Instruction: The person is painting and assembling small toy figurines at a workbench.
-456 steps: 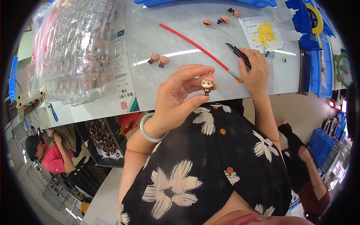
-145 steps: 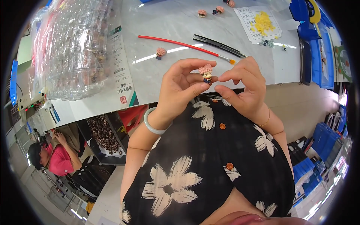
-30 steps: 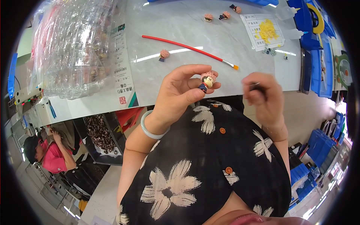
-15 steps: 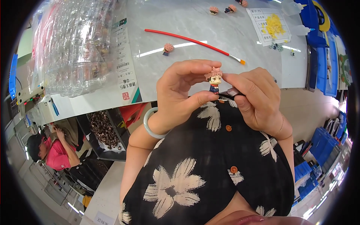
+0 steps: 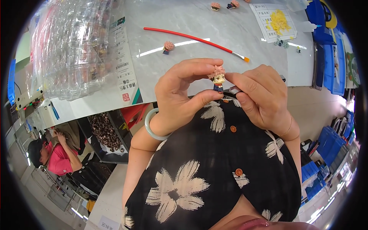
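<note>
Figurine [image 5: 219, 80]: in head view, upright, before the chest.
Left hand [image 5: 182, 88]: thumb and fingers clamped on figurine.
Right hand [image 5: 262, 94]: pinches tool [image 5: 234, 90] just beside; contact I cannot tell.
Care: lighter pressure, figurine steady, seems best.

Right of red brush [image 5: 193, 37], we see dark printed characters in rows on white form [image 5: 262, 16]. Left of brush, we spot larger characters plus red seal mark [image 5: 125, 97] on white strip [image 5: 127, 69].

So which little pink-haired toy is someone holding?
The upright toy in the left hand; the other pink-haired toys rest on the pale table.
</note>
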The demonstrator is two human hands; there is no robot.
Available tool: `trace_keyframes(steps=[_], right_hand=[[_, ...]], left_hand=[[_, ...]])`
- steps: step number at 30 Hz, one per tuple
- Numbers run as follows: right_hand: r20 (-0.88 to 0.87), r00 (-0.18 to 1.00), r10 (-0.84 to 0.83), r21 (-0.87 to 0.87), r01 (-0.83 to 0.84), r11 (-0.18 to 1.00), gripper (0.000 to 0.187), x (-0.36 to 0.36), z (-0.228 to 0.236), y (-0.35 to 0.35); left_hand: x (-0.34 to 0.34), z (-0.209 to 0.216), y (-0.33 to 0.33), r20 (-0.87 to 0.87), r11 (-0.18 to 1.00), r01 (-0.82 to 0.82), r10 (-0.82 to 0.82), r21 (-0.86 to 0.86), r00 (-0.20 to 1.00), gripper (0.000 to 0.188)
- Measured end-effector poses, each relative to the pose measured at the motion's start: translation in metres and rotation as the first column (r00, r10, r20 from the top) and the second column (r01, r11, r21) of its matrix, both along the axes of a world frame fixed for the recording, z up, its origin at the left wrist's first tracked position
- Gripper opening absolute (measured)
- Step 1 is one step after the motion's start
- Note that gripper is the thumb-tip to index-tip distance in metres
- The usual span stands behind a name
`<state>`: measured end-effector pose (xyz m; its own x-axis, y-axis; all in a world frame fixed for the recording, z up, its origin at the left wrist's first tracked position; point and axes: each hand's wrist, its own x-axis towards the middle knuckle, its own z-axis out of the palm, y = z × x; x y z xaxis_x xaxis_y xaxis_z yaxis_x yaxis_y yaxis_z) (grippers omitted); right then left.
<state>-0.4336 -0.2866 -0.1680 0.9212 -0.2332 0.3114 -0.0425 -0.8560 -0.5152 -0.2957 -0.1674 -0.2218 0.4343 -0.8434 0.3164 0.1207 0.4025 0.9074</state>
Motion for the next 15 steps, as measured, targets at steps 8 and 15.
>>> trace_keyframes(steps=[8,15], right_hand=[[0.079,0.996,-0.048,-0.089,0.055,0.995,0.020,-0.001,-0.011,0.002],[0.100,0.990,-0.099,-0.008,0.101,0.995,0.021,-0.003,-0.013,-0.004]], left_hand=[[-0.004,0.000,-0.002,-0.175,0.998,0.006,0.005,0.060,0.985,0.041],[-0.005,-0.003,-0.003,-0.267,0.996,0.010,0.014,0.090,0.964,0.041]])
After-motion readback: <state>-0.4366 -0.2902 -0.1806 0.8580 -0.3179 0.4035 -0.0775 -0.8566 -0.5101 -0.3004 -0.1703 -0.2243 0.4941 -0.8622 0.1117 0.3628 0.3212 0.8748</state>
